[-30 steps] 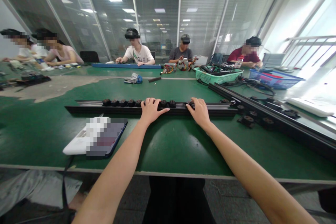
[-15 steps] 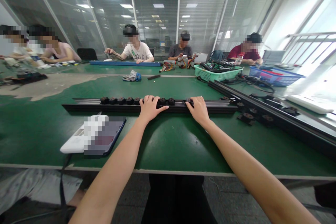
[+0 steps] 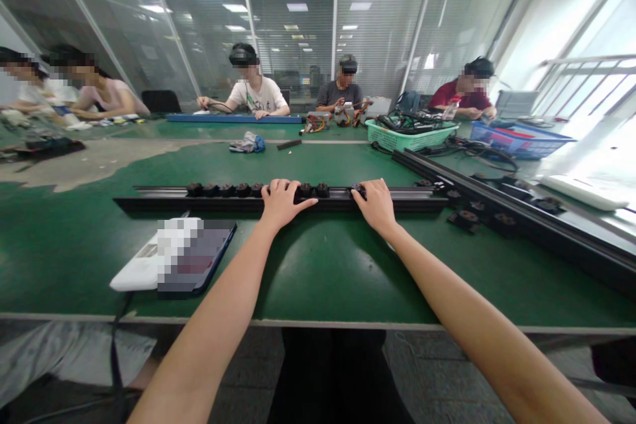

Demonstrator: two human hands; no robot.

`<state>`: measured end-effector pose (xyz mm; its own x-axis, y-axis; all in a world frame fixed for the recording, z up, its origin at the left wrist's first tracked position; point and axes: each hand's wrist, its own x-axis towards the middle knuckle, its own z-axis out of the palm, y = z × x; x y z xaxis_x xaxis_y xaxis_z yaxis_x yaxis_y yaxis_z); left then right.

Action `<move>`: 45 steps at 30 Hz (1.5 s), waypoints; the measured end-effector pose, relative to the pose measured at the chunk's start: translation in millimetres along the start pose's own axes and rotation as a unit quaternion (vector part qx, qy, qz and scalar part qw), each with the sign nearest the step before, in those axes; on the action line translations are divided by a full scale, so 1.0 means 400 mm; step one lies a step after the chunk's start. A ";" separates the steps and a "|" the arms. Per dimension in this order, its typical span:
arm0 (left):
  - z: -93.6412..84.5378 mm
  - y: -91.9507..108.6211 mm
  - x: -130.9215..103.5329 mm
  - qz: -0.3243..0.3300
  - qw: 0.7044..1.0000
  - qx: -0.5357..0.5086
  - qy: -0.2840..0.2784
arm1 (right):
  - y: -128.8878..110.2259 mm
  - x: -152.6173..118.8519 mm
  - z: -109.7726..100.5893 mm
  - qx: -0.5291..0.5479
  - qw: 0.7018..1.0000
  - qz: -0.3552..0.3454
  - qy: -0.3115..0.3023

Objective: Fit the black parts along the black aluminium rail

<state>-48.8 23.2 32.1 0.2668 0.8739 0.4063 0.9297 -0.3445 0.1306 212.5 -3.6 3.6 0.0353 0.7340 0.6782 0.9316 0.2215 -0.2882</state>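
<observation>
A long black rail lies across the green table, with several small black modules in a row along its channel. My left hand rests over the rail's middle, fingers curled over the far side onto the modules and thumb stretched to the right. Two modules show just right of that thumb. Further right, my right hand grips a dark module at the rail between thumb and fingers. The parts under both palms are hidden.
At the right, another long black rail lies diagonally among loose black modules. A white device and a dark tablet lie front left. Behind are a green basket, a blue basket and several seated people.
The whole view has shifted slightly. Both hands keep the same places on the rail, and the modules look unmoved.
</observation>
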 end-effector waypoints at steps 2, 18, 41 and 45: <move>0.000 0.000 0.000 0.000 1.000 0.000 0.001 | 0.000 0.000 0.001 0.000 1.000 0.000 0.007; -0.004 0.002 0.000 -0.005 1.000 0.002 -0.005 | 0.007 0.001 0.000 -0.009 1.000 0.015 0.005; 0.001 -0.003 0.001 0.000 1.000 -0.004 0.000 | 0.006 0.000 -0.006 -0.007 1.000 0.026 0.011; -0.001 -0.001 0.000 -0.001 1.000 -0.001 0.000 | 0.004 0.001 -0.010 -0.013 0.999 0.033 0.000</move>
<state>-49.2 23.2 32.3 0.2642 0.8751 0.4054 0.9301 -0.3425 0.1331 215.5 -5.5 6.2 0.0971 0.7466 0.6582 0.9360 0.1562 -0.3153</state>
